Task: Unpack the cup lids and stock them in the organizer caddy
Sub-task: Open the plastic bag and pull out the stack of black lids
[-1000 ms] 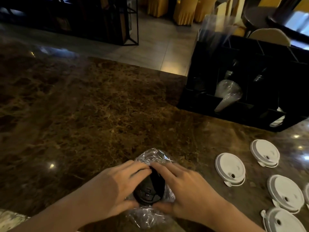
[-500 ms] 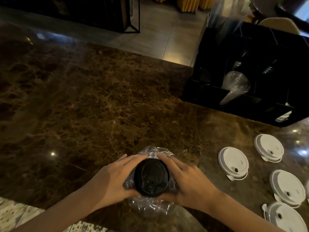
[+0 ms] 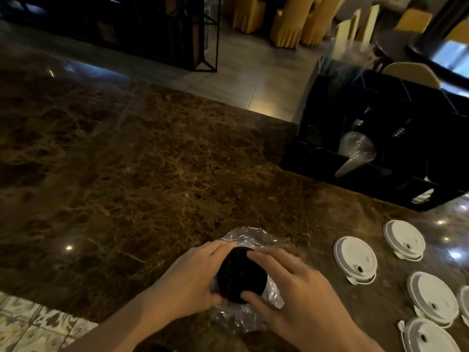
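Both hands, left hand (image 3: 193, 283) and right hand (image 3: 302, 288), clasp a black lid stack (image 3: 241, 274) in crinkled clear plastic wrap (image 3: 243, 316) at the near counter (image 3: 127, 174) edge; white lids (image 3: 355, 259) lie right, black caddy (image 3: 380, 138) far right

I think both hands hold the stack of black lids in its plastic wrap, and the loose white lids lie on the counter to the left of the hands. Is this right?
Not quite. In the head view the white lids lie to the right of the hands, not the left. The rest holds: the left hand and right hand hold the black lids in their plastic wrap.
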`<state>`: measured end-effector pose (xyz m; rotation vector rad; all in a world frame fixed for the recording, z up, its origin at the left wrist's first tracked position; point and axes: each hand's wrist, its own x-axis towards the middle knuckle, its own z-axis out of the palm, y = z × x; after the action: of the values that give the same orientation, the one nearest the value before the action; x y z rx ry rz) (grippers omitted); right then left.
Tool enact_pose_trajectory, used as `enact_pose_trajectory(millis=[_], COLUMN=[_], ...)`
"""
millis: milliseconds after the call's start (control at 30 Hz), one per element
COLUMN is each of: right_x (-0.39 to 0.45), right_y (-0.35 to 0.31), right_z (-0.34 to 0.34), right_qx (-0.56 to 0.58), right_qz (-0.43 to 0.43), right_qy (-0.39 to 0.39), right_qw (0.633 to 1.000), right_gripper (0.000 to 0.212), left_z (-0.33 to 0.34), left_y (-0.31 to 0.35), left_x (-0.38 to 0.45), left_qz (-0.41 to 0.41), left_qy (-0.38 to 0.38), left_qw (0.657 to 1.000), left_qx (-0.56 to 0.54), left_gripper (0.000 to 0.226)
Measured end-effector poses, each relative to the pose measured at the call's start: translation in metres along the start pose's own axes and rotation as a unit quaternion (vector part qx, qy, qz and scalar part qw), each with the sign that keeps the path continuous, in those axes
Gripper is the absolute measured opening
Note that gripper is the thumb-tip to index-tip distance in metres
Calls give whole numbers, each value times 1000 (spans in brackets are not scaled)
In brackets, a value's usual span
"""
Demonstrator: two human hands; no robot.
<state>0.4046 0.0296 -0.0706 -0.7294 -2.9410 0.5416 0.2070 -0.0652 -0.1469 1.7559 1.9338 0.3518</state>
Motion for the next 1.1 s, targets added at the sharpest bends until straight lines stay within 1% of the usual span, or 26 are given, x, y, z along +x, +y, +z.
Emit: enact_pose_trajectory(millis=[33, 133, 200, 267, 367, 467, 567, 667, 733, 833, 900, 933, 967, 1000, 1033, 1067, 1100], right_x=[0, -4, -7, -9, -12, -13, -14, -14, -13, -11, -9, -8, -7, -6, -6, -5, -4], right_y=[-8, -25, -30, -34, -39, -39, -38, -35, -34, -33, -33, -32, -32, -32, -31, -31, -30], right_z=[7, 31, 40, 49, 56, 61, 63, 63, 62, 61, 60, 59, 58, 58, 57, 56, 54], right_qx=[-9, -50, -56, -64, -54, -48, -46, -46, -47, -45, -51, -56, -60, -63, -64, -63, -62], right_qz=[22, 86, 120, 145, 158, 166, 169, 161, 157, 156, 157, 156, 156, 156, 156, 156, 156], right_qy=[0, -35, -18, 6, 18, 27, 21, 26, 34, 38, 30, 22, 16, 11, 8, 7, 8], right_qw=[1000, 994, 991, 987, 986, 985, 984, 986, 986, 986, 986, 986, 986, 986, 986, 986, 986], right_gripper=[65, 64, 60, 63, 66, 66, 70, 68, 65, 64, 69, 72, 75, 77, 77, 78, 77], left_z=[1, 5, 10, 17, 29, 34, 27, 13, 6, 1, 2, 2, 1, 0, -1, -1, -1], left_y=[1, 4, 2, 0, -3, -3, -2, -6, -8, -4, -1, -2, -3, -5, -6, -6, -6], left_x=[0, -1, -4, -10, -23, -29, -28, -30, -31, -31, -30, -30, -29, -29, -29, -28, -27], left_qz=[0, 3, 6, 16, 16, 0, -13, -9, -17, -68, -79, -80, -87, -103, -127, -152, -164], left_qy=[3, 27, 45, 69, 119, 167, 169, 170, 193, 249, 274, 271, 253, 218, 171, 131, 108], left_qw=[1000, 999, 997, 993, 988, 983, 982, 978, 971, 960, 956, 957, 961, 964, 961, 952, 946], left_qx=[1, -17, -56, -90, -101, -73, -78, -123, -143, -106, -64, -58, -72, -111, -174, -232, -259], left_gripper=[105, 104, 103, 102, 106, 102, 96, 86, 79, 72, 63, 61, 64, 69, 76, 83, 88])
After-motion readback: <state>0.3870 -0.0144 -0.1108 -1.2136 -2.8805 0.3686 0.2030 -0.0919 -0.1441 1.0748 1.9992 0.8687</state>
